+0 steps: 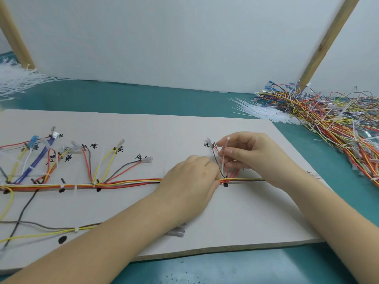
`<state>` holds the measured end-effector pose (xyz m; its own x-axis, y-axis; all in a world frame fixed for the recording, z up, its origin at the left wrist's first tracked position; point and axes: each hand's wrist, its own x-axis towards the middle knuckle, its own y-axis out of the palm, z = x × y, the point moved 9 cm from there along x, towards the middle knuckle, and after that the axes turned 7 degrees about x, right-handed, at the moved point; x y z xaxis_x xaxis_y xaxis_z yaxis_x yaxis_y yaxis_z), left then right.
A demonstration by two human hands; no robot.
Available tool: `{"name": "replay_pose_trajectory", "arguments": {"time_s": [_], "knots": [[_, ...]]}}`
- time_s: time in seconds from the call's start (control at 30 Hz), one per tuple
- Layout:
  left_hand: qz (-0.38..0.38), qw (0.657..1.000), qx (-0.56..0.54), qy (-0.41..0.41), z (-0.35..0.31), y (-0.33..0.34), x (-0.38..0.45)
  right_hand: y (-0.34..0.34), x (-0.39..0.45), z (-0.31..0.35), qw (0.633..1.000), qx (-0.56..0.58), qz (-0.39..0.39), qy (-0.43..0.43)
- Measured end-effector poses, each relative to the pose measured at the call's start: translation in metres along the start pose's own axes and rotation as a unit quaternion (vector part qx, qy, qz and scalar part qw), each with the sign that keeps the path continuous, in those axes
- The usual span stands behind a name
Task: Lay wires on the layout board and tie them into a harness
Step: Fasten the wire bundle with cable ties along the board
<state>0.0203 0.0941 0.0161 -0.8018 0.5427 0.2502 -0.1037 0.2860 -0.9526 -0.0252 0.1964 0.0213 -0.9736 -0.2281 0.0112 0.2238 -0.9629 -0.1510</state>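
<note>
Head view: a pale layout board [143, 128] is laid on a teal table [143, 99]. A main bundle of wires [123, 183], red, yellow, orange and dark, is run left to right across the board's middle. Branches are fanned up from it toward handwritten labels, with clear-sleeved terminals at the ends. White ties are already cinched on the bundle at left, e.g. one tie [75, 188].

The left hand [192, 179] is closed down on the bundle, fingers curled; the bundle is pinched under the fingertips just beside a black peg mark [225, 184].

The right hand [250, 154] is partly closed. A white cable tie [224, 154] is pinched between thumb and forefinger and held nearly upright, its head at the top, its lower end down at the bundle where a red and black branch splits off. Whether the tie is looped round the wires cannot be told.

A heap of loose coloured wires [332, 117] is piled at far right on the table, with spare white ties [264, 110] beside it. More white ties [14, 78] are piled at far left. A white panel [164, 37] is stood behind the board.
</note>
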Motion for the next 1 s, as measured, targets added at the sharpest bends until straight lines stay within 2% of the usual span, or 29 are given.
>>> {"name": "replay_pose_trajectory", "arguments": {"time_s": [0.1, 0.3, 0.4, 0.53, 0.63, 0.77, 1.0], "knots": [[-0.007, 1.000, -0.012, 0.001, 0.000, -0.002, 0.001, 0.000, 0.000, 0.003, 1.000, -0.018, -0.011, -0.017], [-0.040, 0.997, -0.066, 0.006, 0.000, -0.010, 0.002, 0.007, -0.004, 0.003, 0.996, -0.074, 0.047, -0.011], [-0.040, 0.994, -0.078, 0.064, -0.011, -0.014, 0.001, 0.009, -0.004, -0.001, 0.995, -0.076, 0.066, 0.004], [-0.010, 0.992, 0.001, 0.125, -0.024, -0.007, 0.005, 0.010, -0.004, -0.006, 0.991, -0.088, 0.096, 0.023], [-0.017, 0.981, 0.069, 0.180, -0.037, -0.014, 0.003, 0.009, -0.004, -0.002, 0.991, -0.071, 0.110, 0.019], [-0.021, 0.975, 0.097, 0.197, -0.040, -0.016, 0.001, 0.006, -0.002, -0.004, 0.995, -0.055, 0.082, 0.019], [-0.076, 0.964, 0.130, 0.219, -0.044, -0.018, -0.002, 0.003, 0.001, -0.009, 0.991, -0.130, 0.022, -0.002]]}}
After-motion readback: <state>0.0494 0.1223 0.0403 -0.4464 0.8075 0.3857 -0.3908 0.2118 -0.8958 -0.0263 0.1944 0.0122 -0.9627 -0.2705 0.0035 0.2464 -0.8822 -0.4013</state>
